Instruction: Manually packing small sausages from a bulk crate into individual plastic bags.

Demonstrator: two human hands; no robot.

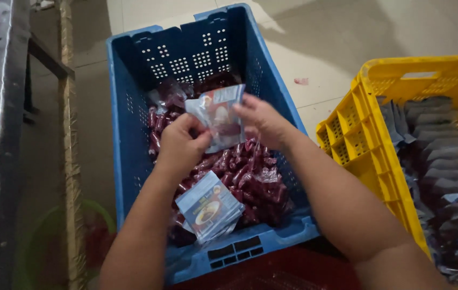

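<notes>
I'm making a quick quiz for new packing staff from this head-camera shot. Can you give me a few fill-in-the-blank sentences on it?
1. Both hands, the left hand and the right hand, hold one printed pouch over the ____ crate.
2. That crate holds small packs of ____ colour.
3. The crate to the right, with rows of grey pouches, is ____.
4. A stack of printed pouches lies ____ the blue crate.

Missing words: blue; dark red; yellow; inside
</notes>
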